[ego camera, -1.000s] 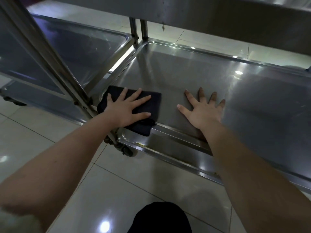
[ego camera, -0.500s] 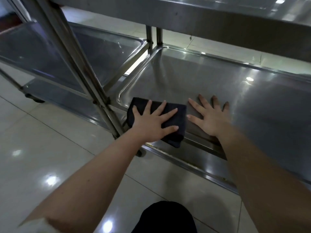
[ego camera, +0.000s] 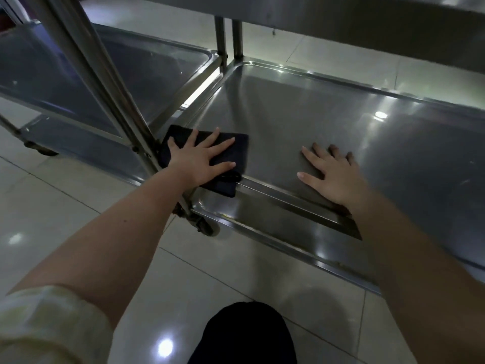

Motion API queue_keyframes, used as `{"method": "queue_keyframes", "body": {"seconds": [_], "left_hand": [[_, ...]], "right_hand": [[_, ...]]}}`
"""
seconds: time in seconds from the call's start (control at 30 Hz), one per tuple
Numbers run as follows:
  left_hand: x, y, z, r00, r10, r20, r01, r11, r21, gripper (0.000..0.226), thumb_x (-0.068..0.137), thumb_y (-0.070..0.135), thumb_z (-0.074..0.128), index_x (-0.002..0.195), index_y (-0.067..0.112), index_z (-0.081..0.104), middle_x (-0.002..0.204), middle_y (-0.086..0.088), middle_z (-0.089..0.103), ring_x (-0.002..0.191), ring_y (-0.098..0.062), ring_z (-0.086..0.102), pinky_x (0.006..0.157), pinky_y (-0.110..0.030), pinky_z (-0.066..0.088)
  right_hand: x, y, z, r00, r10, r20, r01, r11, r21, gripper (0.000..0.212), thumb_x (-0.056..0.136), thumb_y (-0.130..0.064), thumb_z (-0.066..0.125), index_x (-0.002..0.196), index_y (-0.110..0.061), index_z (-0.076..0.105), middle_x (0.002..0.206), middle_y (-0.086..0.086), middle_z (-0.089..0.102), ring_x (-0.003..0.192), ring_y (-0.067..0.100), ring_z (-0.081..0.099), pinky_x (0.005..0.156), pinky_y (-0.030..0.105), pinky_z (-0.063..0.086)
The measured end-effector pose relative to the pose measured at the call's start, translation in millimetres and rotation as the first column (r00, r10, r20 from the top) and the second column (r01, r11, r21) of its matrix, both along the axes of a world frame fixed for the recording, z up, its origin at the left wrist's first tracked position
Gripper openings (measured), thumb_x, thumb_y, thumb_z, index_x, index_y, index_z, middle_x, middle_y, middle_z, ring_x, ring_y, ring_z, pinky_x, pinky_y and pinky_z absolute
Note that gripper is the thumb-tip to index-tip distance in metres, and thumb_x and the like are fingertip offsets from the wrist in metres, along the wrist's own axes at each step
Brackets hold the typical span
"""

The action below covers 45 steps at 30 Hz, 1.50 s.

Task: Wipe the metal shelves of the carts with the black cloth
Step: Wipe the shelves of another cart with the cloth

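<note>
1. My left hand (ego camera: 199, 160) presses flat, fingers spread, on the black cloth (ego camera: 236, 145) at the near left corner of the metal shelf (ego camera: 301, 111).
2. My right hand (ego camera: 333, 174) rests open on the bare shelf, well apart from the cloth.
3. A second cart (ego camera: 147, 67) stands just beside, left.

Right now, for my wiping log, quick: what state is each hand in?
Left hand: open, flat, pressing the black cloth onto the metal shelf.
Right hand: open, flat on the shelf, holding nothing.
</note>
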State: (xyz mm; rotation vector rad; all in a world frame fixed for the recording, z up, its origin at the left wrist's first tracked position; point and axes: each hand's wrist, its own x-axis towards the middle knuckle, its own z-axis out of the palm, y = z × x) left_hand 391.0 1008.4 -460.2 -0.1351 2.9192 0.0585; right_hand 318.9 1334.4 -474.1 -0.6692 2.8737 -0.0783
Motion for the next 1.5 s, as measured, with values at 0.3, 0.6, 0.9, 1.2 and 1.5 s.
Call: {"method": "queue_keyframes", "body": {"seconds": [0.3, 0.6, 0.9, 1.2, 1.5], "left_hand": [[-3, 153, 0, 0.978, -0.206, 0.015, 0.206, 0.978, 0.039, 0.071, 0.086, 0.083, 0.015, 0.147, 0.058, -0.012, 0.163, 0.014, -0.019, 0.148, -0.042, -0.016, 0.105, -0.079, -0.004], [-6, 316, -7, 0.945, -0.327, 0.015, 0.324, 0.940, 0.105, 0.071, 0.092, 0.076, 0.013, 0.153, 0.047, -0.011, 0.163, 0.005, -0.021, 0.144, -0.046, -0.025, 0.098, -0.082, -0.013], [-41, 252, 0, 0.879, -0.334, -0.341, 0.357, 0.934, 0.007, 0.042, 0.105, 0.029, 0.036, 0.144, 0.019, 0.046, 0.145, -0.005, 0.048, 0.135, -0.031, 0.033, 0.106, -0.046, 0.025], [-39, 251, 20, 0.829, -0.301, -0.472, 0.388, 0.917, 0.096, 0.028, 0.100, 0.029, 0.052, 0.121, 0.013, 0.063, 0.119, -0.013, 0.058, 0.113, -0.036, 0.050, 0.093, -0.042, 0.033], [30, 319, 83, 0.351, -0.436, -0.829, 0.701, 0.709, -0.077, 0.012, 0.091, 0.017, 0.061, 0.101, 0.014, 0.067, 0.093, -0.008, 0.062, 0.085, -0.029, 0.051, 0.072, -0.036, 0.028]], "right_hand": [[39, 135, -7, 0.930, -0.362, -0.070, 0.367, 0.927, 0.079, 0.073, 0.086, -0.079, 0.013, 0.152, -0.050, 0.009, 0.164, -0.015, 0.006, 0.147, 0.042, 0.009, 0.118, 0.058, 0.001], [48, 149, 2, 0.813, -0.544, 0.207, 0.484, 0.435, -0.759, 0.034, 0.104, -0.031, 0.045, 0.135, -0.027, 0.058, 0.138, -0.008, 0.051, 0.136, 0.002, 0.027, 0.123, 0.040, 0.000], [27, 116, 3, 0.907, -0.419, -0.038, 0.387, 0.866, -0.317, 0.049, 0.100, -0.048, 0.046, 0.144, -0.025, 0.046, 0.153, 0.000, 0.040, 0.145, 0.028, 0.024, 0.116, 0.050, 0.012], [44, 116, 45, 0.892, -0.328, -0.312, 0.204, 0.907, -0.370, 0.023, 0.096, -0.018, 0.060, 0.112, -0.003, 0.064, 0.115, 0.017, 0.055, 0.111, 0.034, 0.046, 0.085, 0.039, 0.040], [147, 203, 108, 0.754, -0.308, -0.580, -0.038, 0.861, -0.507, 0.016, 0.089, -0.012, 0.052, 0.094, -0.002, 0.064, 0.090, 0.012, 0.056, 0.088, 0.022, 0.044, 0.074, 0.031, 0.035]]}}
